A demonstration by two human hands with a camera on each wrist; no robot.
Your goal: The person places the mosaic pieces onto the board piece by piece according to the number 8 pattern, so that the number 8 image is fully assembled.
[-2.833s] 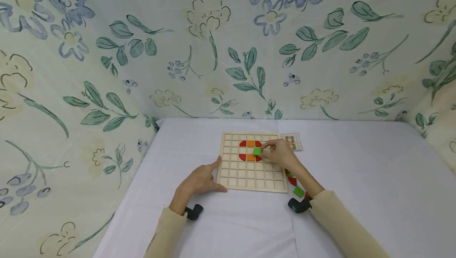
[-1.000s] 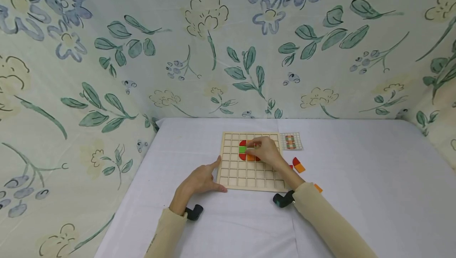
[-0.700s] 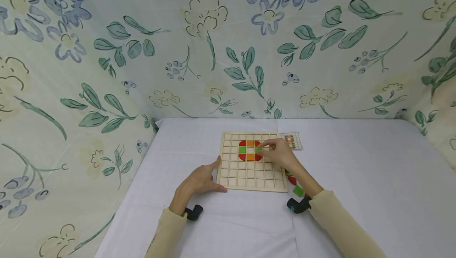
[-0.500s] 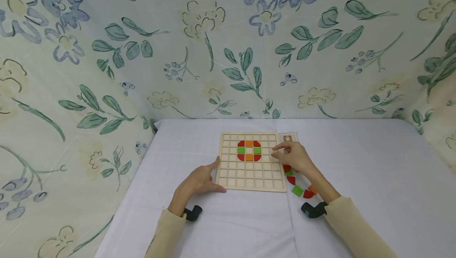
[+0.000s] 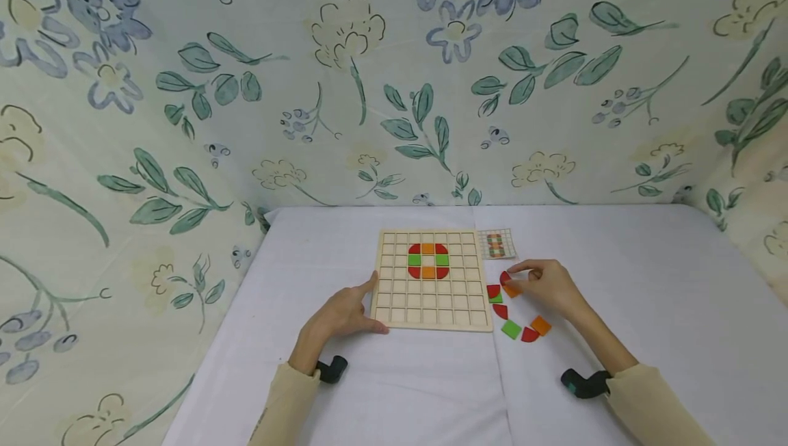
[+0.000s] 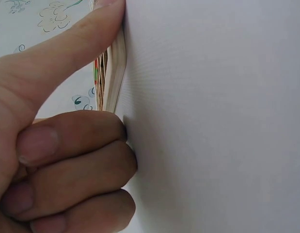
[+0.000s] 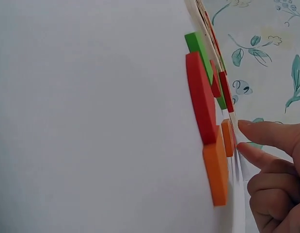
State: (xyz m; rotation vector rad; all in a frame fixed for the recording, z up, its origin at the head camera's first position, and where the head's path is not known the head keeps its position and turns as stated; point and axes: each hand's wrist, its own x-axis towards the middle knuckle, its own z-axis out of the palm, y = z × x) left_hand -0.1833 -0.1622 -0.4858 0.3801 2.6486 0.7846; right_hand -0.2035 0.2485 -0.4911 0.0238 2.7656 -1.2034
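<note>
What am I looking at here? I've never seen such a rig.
No machine here: a person is working by hand. The wide picture comes from a camera worn on the head; the close ones from a camera on each wrist. On a white cloth lies a wooden grid board, with a ring of coloured pieces in its cells and a small printed card beside it. The left hand rests at the board's corner, thumb and forefinger against its edges. The right hand has its fingertips at a red piece and an orange piece beside the board; whether it grips either is unclear. More loose pieces lie nearby.
</note>
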